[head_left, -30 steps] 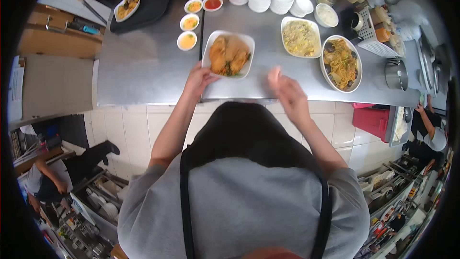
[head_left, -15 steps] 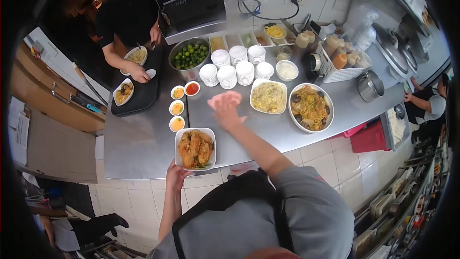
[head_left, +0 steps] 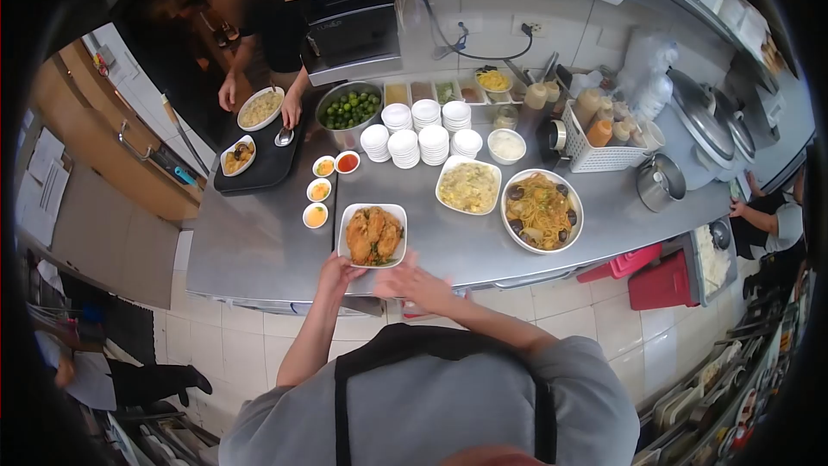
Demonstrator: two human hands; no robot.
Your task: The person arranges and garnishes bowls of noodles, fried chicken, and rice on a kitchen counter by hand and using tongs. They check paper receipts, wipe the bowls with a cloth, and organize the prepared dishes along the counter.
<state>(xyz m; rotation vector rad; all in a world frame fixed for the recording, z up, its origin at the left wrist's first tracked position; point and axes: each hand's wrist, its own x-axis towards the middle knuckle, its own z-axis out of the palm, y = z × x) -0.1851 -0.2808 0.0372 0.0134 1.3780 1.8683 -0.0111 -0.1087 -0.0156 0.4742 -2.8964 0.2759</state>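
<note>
My left hand [head_left: 338, 273] grips the lower left edge of a square white dish [head_left: 343, 236] of fried chicken [head_left: 373, 236] at the counter's front edge. Close to the dish's lower right corner is my right hand [head_left: 414, 285], its fingers stretched out, partly blurred, holding nothing. Small cups of orange sauce [head_left: 316, 215] and one of red sauce [head_left: 347, 162] stand behind and left of the dish. To the right are a dish of fried rice [head_left: 467, 186] and an oval bowl of noodles [head_left: 542, 211].
Stacked white cups [head_left: 404, 147] stand beside a pot of green limes [head_left: 348, 110]. A co-worker's hand [head_left: 292, 110] is over a black tray [head_left: 267, 165] at the left. A bottle basket [head_left: 595, 158], a metal pot [head_left: 661, 182] and a red bin [head_left: 660, 285] are at the right.
The view has tilted up since the first frame. My right hand has come back from over the counter to beside the chicken dish. The co-worker's hand has moved with a spoon on the tray.
</note>
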